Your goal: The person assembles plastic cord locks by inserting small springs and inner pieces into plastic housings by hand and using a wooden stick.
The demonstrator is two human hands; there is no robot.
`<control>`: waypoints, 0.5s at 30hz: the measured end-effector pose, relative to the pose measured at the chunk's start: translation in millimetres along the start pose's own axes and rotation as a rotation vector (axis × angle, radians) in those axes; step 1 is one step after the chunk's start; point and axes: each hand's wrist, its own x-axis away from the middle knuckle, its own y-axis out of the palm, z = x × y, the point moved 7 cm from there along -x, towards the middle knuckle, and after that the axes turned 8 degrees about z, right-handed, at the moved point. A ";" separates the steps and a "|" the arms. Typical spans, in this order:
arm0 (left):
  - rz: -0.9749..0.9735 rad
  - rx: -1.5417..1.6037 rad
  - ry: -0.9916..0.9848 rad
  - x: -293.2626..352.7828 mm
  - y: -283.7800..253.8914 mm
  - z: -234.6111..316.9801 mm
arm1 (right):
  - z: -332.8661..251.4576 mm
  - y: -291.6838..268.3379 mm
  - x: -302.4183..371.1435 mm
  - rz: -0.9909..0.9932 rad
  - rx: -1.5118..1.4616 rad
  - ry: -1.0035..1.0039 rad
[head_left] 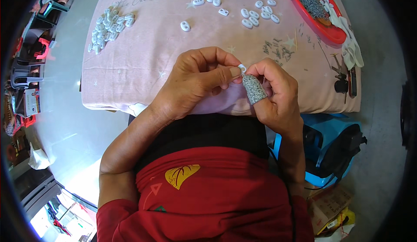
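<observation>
Between thumb and forefinger, my left hand (195,79) pinches a small white oval plastic piece (242,67), largely covered by the fingertips. My right hand (280,94) meets it there, its thumb and forefinger closed against the edge of the piece; anything between those fingertips is too small to see. A grey speckled knit finger sleeve (254,90) covers the right thumb. Beyond my hands, small dark metal pins or screws (278,51) lie loose on the pink cloth (152,38). One white oval piece with two holes (185,26) lies apart on the cloth.
Finished-looking white pieces are heaped (108,29) at the left; several more are scattered (260,15) at the far right. A red tray (339,37) holds many metal pins. Beside it lie a white glove (351,46), keys (339,74) and a dark phone-like object (352,82). A blue-and-black case (325,146) stands below right.
</observation>
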 end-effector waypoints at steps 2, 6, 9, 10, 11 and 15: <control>0.003 -0.017 0.018 0.2 0.2 1.1 | 0.3 0.1 0.2 -0.007 0.010 0.013; 0.005 -0.041 0.033 1.7 0.0 2.8 | -2.7 0.9 -0.1 -0.019 0.027 0.023; 0.035 -0.064 0.024 5.1 0.5 5.9 | -3.1 3.1 -0.4 -0.035 0.006 0.056; 0.034 -0.064 0.024 4.8 0.0 4.4 | -4.4 2.9 -0.7 -0.035 0.007 0.057; 0.027 -0.082 0.056 4.3 -0.3 4.0 | -4.7 4.3 -0.8 -0.059 0.011 0.074; 0.007 -0.145 0.074 4.4 -2.2 4.6 | -4.1 6.6 -2.7 -0.146 -0.027 0.172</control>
